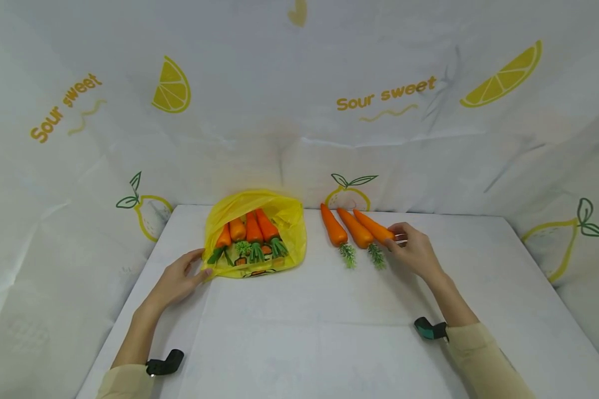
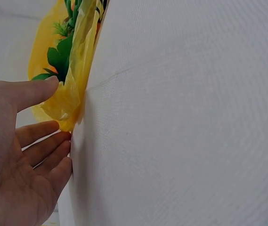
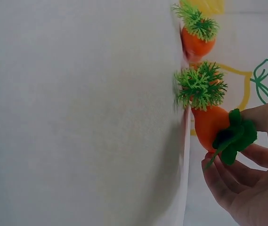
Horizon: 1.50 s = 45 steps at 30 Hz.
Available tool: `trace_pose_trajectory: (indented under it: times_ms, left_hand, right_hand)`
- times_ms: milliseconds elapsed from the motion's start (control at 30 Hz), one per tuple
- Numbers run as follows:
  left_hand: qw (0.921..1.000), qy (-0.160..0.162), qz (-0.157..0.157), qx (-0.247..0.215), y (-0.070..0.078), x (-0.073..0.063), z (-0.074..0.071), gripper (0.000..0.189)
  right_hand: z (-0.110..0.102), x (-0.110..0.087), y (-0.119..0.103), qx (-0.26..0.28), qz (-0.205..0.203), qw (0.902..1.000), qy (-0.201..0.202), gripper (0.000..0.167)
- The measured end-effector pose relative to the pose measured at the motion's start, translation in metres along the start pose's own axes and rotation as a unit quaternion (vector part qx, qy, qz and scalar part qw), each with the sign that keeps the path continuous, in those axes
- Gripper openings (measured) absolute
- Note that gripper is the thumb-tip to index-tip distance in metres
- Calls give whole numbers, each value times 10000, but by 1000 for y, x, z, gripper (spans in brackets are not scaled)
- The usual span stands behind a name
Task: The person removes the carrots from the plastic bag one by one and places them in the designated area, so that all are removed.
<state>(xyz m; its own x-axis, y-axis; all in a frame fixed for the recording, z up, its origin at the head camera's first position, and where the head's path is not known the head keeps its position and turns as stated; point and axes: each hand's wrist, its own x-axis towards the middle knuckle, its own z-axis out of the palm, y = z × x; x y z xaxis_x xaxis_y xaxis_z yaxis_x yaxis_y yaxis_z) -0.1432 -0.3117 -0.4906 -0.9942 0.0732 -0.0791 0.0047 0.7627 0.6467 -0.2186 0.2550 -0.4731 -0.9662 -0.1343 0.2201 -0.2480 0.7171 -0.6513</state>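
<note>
Extending to the far edge of the counter (image 1: 304, 338), the rightmost carrot (image 1: 373, 224) is gripped by the right hand (image 1: 416, 252); near the far-left corner, the yellow bag (image 1: 294, 233) is touched by the left hand (image 1: 176, 279), spread wide.

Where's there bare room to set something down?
The table is bare between left hand and right hand, in front of the yellow bag, and to the right of the right hand. A narrow gap separates bag and loose carrots, which crowd the right hand.
</note>
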Motion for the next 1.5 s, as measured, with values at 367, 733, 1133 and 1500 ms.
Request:
trace_pose_trajectory:
  times_ms: [367,733,1133,1500]
  left_hand:
    - [10000,-12,-26,-33,1,-1,0,74]
    - [9999,-66,-55,-59,1,0,-2,75]
    - [10000,-42,-18,13,0,1,-1,75]
    - [10000,-43,-42,25,1,1,-2,75]
  right_hand:
    - [10,9,-4,-71,337,9987,-381,40]
    - [16,11,-4,-162,374,9983,-421,42]
    - [6,12,-14,-111,-32,9997,-223,40]
    - [9,12,-46,258,-268,9987,-345,40]
